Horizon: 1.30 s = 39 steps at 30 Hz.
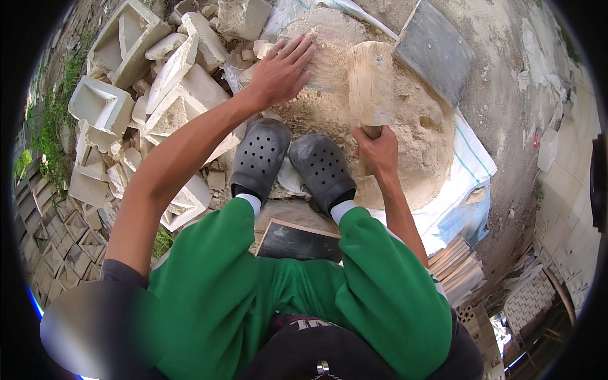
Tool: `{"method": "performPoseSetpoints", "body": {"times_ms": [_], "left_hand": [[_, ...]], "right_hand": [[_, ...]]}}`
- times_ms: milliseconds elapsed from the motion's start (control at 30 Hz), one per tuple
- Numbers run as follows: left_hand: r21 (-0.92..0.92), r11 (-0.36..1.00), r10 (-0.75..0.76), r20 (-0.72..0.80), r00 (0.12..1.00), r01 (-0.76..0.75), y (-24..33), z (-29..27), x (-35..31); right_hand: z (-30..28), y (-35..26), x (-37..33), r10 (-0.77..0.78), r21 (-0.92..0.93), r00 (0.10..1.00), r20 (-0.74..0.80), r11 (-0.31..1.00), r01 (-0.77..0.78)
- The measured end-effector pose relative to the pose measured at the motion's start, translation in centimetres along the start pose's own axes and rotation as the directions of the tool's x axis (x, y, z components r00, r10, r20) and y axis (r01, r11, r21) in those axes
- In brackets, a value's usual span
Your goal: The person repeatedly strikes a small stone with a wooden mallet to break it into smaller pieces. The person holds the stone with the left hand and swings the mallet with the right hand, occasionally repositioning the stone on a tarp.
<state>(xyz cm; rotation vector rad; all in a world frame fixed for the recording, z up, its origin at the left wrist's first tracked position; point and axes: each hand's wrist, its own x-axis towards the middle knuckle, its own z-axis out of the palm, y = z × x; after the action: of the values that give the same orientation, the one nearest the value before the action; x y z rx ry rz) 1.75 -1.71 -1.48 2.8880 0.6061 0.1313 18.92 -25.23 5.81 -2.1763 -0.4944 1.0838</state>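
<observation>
Nearest to us, our green trousers (209,278) bend in a squat, and a dark framed board (297,242) lies on the ground between our legs, behind our grey clogs (259,155). Ahead and to the right, a white sheet (467,149) with thin green stripes lies over the dusty ground (500,95) and bears a broad heap of tan powder (418,149), loose and lumpy. Our right hand (379,152) is wrapped around the handle of a wooden mallet (370,82), whose wide pale head is over the heap; our left hand (283,71) is stretched flat, palm down, fingers only slightly parted, at the heap's left side. Beyond the mallet, a dark grey slab (437,54) lies at the heap's far right edge. Farther out we see grass (60,117) to the left and pale panels (573,177) to the right. Our trousers cut off part of the framed board, a blurred patch at lower left we cannot make out, and we cannot tell whether our left palm touches the powder or hovers just above it. Beside our left forearm are piled broken pale blocks (104,107), several with walled hollows and slanting partitions, many turned so that we cannot tell all that is inside
</observation>
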Motion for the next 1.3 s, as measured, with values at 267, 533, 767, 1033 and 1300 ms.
{"method": "performPoseSetpoints", "body": {"times_ms": [267, 533, 767, 1033, 1300], "left_hand": [[0.048, 0.997, 0.058, -0.012, 0.998, -0.057, 0.8, -1.8, 3.0], [0.033, 0.999, 0.040, 0.076, 0.996, -0.042, 0.8, -0.9, 1.1], [-0.013, 0.995, -0.103, -0.054, 0.993, 0.102, -1.1, -1.0, -0.9], [-0.023, 0.972, -0.234, -0.110, 0.966, 0.233, -0.4, -0.3, -1.3], [-0.051, 0.949, -0.314, -0.100, 0.944, 0.310, -0.2, 0.7, -2.1]], "right_hand": [[1.7, -3.9, 2.3, -0.090, -0.130, 0.996, 0.002, 0.987, 0.090], [0.5, -3.5, 2.3, 0.000, -0.075, 0.998, -0.057, 0.997, -0.005], [1.2, -3.9, 2.4, -0.087, -0.123, 0.996, 0.019, 0.988, 0.089], [3.7, -5.6, 2.0, -0.268, -0.051, 0.952, 0.152, 0.959, 0.278], [3.6, -5.7, 1.8, -0.142, -0.323, 0.987, 0.071, 0.933, 0.157]]}}
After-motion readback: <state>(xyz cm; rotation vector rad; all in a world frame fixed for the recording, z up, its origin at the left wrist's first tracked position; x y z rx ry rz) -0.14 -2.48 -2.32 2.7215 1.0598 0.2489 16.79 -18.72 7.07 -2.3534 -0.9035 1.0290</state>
